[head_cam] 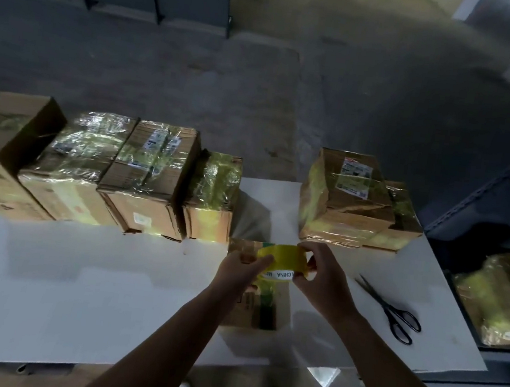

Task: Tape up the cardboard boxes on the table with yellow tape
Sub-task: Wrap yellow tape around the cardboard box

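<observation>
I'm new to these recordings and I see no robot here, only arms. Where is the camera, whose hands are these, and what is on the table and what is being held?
There is no machine here. A person is working with bare hands, and the single picture comes from a wide-angle camera worn on their head, looking forward and down. The left hand and right hand both grip a roll of yellow tape just above a small cardboard box on the white table. Black scissors lie to the right. At the far edge stand a row of four boxes on the left and two more boxes on the right, all shiny with tape.
</observation>
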### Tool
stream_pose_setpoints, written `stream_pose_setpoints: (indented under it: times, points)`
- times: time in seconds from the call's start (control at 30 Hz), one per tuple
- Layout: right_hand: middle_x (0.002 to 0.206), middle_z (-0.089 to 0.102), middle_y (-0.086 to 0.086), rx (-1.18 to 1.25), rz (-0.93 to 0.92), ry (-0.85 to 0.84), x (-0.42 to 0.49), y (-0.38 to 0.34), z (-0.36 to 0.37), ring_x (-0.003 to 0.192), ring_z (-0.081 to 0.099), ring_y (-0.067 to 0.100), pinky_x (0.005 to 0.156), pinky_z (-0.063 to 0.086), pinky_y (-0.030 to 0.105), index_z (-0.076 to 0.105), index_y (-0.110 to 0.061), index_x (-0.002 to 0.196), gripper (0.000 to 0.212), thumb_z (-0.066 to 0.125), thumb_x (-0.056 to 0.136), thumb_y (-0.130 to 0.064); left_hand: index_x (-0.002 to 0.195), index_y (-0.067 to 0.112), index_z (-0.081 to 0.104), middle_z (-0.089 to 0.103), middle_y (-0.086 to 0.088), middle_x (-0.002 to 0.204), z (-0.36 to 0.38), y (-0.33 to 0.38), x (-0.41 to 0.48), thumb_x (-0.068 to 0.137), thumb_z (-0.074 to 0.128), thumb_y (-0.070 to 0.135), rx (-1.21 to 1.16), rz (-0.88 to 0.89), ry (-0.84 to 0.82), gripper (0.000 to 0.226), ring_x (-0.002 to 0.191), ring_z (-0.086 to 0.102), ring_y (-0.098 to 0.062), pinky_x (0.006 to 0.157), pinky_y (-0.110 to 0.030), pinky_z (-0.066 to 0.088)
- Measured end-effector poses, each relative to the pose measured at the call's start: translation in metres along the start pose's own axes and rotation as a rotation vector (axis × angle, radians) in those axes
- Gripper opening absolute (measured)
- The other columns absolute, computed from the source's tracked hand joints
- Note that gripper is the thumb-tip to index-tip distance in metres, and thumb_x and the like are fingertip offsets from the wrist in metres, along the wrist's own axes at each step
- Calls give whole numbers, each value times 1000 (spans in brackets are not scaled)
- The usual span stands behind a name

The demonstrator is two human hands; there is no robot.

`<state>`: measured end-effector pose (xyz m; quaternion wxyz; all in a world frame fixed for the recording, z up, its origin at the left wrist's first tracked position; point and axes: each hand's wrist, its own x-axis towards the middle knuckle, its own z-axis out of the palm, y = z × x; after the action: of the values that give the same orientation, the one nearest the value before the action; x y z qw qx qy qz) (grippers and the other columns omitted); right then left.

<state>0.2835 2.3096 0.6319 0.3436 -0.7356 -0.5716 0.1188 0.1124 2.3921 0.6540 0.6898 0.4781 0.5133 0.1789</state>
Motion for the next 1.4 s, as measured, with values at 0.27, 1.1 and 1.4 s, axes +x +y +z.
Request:
stream_pose_setpoints:
  times: [0.27,1.1,1.4]
  points:
    - [104,56,-6,70,54,19,5,-4,1,82,55,10,71,56,34,57,-19,117,55,76,67,-3,96,13,63,71,-7,90,-17,2,3,91,65,21,-105,15,-6,9,73,69,-12,54,-20,53]
    - [78,70,6,201,491,-267,25,-1,-6,67,65,17,54,46,27,69,-17,81,25,60,90,-39,97,13,69,61,9,94,-25,-3,11,89,65,18,529,642,38,10,84,60,-4,73,-22,53]
    - [96,64,16,509,571,-618,30,-6,-15,65,64,24,57,57,36,46,-37,124,28,37,99,-47,82,21,56,62,1,79,-34,5,22,96,54,15,540,421,3,16,72,61,-13,61,-23,50]
